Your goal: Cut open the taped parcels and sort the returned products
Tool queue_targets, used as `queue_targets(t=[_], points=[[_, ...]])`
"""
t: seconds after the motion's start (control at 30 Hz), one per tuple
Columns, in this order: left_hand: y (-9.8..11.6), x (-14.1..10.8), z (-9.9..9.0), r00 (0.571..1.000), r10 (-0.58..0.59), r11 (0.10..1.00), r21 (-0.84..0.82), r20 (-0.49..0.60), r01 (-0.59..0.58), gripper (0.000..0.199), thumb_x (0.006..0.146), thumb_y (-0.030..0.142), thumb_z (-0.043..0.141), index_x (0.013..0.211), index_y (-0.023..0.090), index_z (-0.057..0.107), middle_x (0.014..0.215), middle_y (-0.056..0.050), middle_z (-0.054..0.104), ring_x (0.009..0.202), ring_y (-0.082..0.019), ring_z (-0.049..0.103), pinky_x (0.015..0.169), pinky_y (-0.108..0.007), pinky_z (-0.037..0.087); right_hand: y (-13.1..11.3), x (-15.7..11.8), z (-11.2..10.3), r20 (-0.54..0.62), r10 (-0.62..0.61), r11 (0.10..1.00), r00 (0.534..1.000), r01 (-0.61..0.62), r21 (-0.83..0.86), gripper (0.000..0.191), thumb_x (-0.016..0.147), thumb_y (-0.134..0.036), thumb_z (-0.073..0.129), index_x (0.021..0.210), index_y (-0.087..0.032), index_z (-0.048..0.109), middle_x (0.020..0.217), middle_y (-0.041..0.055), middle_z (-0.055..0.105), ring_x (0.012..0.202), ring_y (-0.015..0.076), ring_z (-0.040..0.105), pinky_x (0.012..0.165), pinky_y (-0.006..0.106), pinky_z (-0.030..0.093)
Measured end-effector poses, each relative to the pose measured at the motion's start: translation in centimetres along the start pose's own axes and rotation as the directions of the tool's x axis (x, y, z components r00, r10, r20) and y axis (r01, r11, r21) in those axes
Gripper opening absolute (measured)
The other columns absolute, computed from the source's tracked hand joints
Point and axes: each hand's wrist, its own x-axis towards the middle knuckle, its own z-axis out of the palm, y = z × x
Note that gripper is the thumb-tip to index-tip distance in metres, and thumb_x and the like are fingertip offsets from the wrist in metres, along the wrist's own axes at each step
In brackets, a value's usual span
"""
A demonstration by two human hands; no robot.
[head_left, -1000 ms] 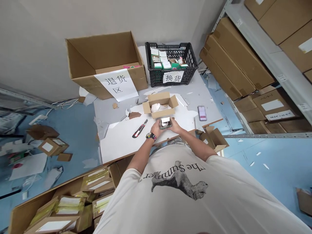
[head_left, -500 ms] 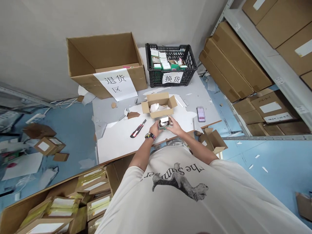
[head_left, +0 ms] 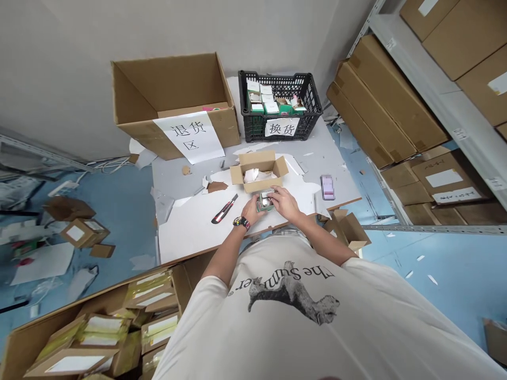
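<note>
Near the table's front edge, my left hand (head_left: 251,210) grips a small green and white box (head_left: 262,206) from its left side. The box is open at the top, with something round and shiny inside. My right hand (head_left: 284,202) reaches over the box from the right, its fingers at the opening; whether they pinch anything is too small to tell. Just beyond stands an open brown carton (head_left: 259,184) with white paper inside. A red and black utility knife (head_left: 224,209) lies to the left on the white sheet.
At the table's back are a large cardboard box (head_left: 138,134) with a paper sign and a black crate (head_left: 247,125) holding small boxes. A phone (head_left: 327,187) lies at the right. Taped cartons (head_left: 101,335) fill a bin at lower left; shelving stands right.
My right hand has moved from the small box's right side to over its top. The white flap that stood up at the opening now shows less. My left hand still holds the box.
</note>
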Motion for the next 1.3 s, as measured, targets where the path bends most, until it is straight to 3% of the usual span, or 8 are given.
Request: queue_targets(t=[0.13,0.2,0.43,0.67,0.83,1.0,1.2,1.3], points=[[0.1,0.3,-0.3,0.999,-0.047,0.998,0.037,0.027,0.046,0.079,0.085,0.031,0.097,0.154,0.023,0.060,0.132,-0.013,0.083,0.129,-0.039,0.081,0.104,-0.045,0.063,-0.2,0.5,-1.3,0.127,-0.036,0.985,0.991,0.056,-0.161,0.040,0.106,-0.007,0.056,0.113,-0.020,0.093,0.172,0.0130,0.066,0.157,0.0361,0.054,0.124,0.051,0.057],[0.0,0.4,-0.2,0.997,-0.062,0.997,0.054,0.040,0.060,0.077,0.085,0.030,0.098,0.153,0.024,0.061,0.128,-0.010,0.084,0.125,-0.037,0.082,0.101,-0.042,0.063,-0.2,0.7,-1.8,0.164,-0.017,0.974,0.986,0.054,-0.221,0.039,0.106,-0.007,0.057,0.113,-0.018,0.093,0.175,0.0142,0.063,0.161,0.0393,0.048,0.126,0.054,0.054],[0.1,0.4,-0.3,0.992,-0.118,0.986,0.127,0.042,0.112,0.073,0.089,0.036,0.097,0.151,0.023,0.063,0.129,-0.012,0.084,0.122,-0.037,0.082,0.097,-0.041,0.062,-0.5,-0.1,-1.7,0.066,-0.073,0.985,0.995,0.082,-0.153,0.054,0.111,-0.011,0.054,0.156,-0.028,0.080,0.175,0.0080,0.065,0.150,0.0317,0.059,0.129,0.047,0.052],[0.3,0.2,-0.3,0.990,-0.128,0.979,0.168,0.066,0.115,0.070,0.090,0.035,0.095,0.152,0.026,0.063,0.132,-0.010,0.084,0.125,-0.035,0.082,0.097,-0.038,0.062,-1.8,2.4,-1.2,0.174,0.153,0.963,0.973,-0.107,-0.246,0.027,0.107,-0.033,0.075,0.127,-0.023,0.090,0.180,0.0109,0.058,0.152,0.0365,0.055,0.119,0.047,0.059],[0.8,0.2,-0.5,0.988,-0.125,0.975,0.198,0.086,0.106,0.071,0.092,0.037,0.092,0.155,0.028,0.062,0.143,-0.011,0.082,0.133,-0.036,0.080,0.104,-0.039,0.061,-3.9,5.3,-0.1,0.276,0.273,0.912,0.922,-0.157,-0.380,0.050,0.095,-0.048,0.091,0.138,-0.021,0.087,0.182,0.0199,0.053,0.155,0.0445,0.050,0.117,0.059,0.059],[0.3,0.2,-0.2,0.987,-0.149,0.968,0.214,0.058,0.134,0.079,0.090,0.045,0.093,0.159,0.027,0.059,0.145,-0.015,0.081,0.130,-0.039,0.081,0.103,-0.042,0.062,-5.4,7.4,2.1,0.291,0.341,0.892,0.894,-0.209,-0.401,0.080,0.081,-0.035,0.101,0.155,-0.018,0.075,0.182,0.0296,0.048,0.157,0.0489,0.051,0.116,0.072,0.059],[-0.4,0.3,0.0,0.994,-0.110,0.973,0.207,0.011,0.105,0.067,0.089,0.039,0.089,0.149,0.028,0.063,0.141,-0.014,0.082,0.128,-0.039,0.081,0.099,-0.043,0.062,-6.4,6.2,1.7,0.239,0.323,0.921,0.916,-0.246,-0.301,0.055,0.085,-0.026,0.094,0.136,-0.012,0.081,0.165,0.0286,0.062,0.134,0.0389,0.072,0.102,0.046,0.070],[0.0,0.0,-0.4,0.995,-0.102,0.976,0.191,-0.008,0.102,0.064,0.087,0.033,0.087,0.147,0.030,0.064,0.136,-0.011,0.083,0.127,-0.038,0.080,0.100,-0.043,0.061,-6.6,4.9,0.6,0.212,0.299,0.933,0.930,-0.240,-0.267,0.045,0.089,-0.031,0.091,0.130,-0.013,0.082,0.164,0.0246,0.062,0.120,0.0339,0.080,0.101,0.042,0.069]])
